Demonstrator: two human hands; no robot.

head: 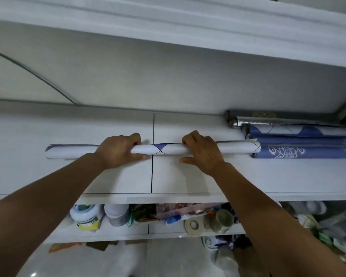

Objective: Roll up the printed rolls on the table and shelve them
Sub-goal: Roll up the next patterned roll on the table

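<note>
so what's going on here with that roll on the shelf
A person has both hands on a white printed roll that lies lengthwise on a white shelf. The left hand and the right hand each curl over its middle part, one on either side of a blue patch in the print. The roll's right end lies next to the other rolls, blue and silver, already piled at the shelf's right end. A lower shelf holds a bottle and tape.
</note>
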